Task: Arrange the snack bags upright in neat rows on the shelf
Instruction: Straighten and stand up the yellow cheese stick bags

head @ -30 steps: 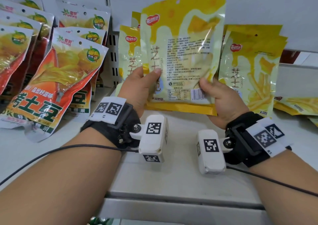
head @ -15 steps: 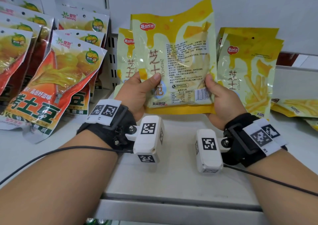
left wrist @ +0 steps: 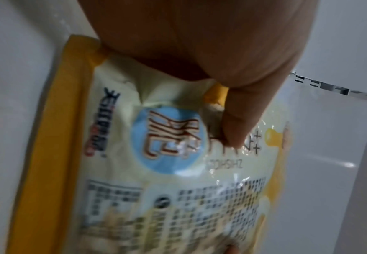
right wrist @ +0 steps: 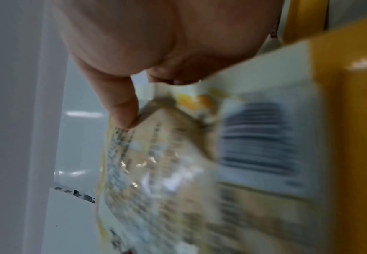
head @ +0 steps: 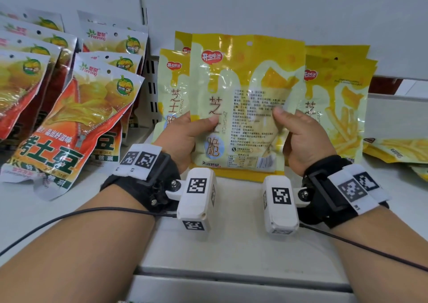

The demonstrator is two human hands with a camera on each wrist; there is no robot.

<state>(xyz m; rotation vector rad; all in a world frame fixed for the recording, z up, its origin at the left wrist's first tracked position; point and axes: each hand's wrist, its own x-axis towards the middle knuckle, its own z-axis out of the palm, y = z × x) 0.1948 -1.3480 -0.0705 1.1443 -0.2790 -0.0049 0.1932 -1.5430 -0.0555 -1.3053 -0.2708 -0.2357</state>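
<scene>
A yellow snack bag (head: 247, 108) is held upright, printed back toward the camera, its bottom edge at or just above the white shelf (head: 231, 244). It is grasped at its lower left by the left hand (head: 185, 138), thumb pressed on the face, and at its lower right by the right hand (head: 303, 140), thumb likewise in front. The shelf is backed by a pale wall. Matching yellow bags (head: 340, 108) stand behind on both sides. Orange potato-snack bags (head: 76, 122) lean in rows at the left; further yellow bags lie flat (head: 398, 149) at the right.
</scene>
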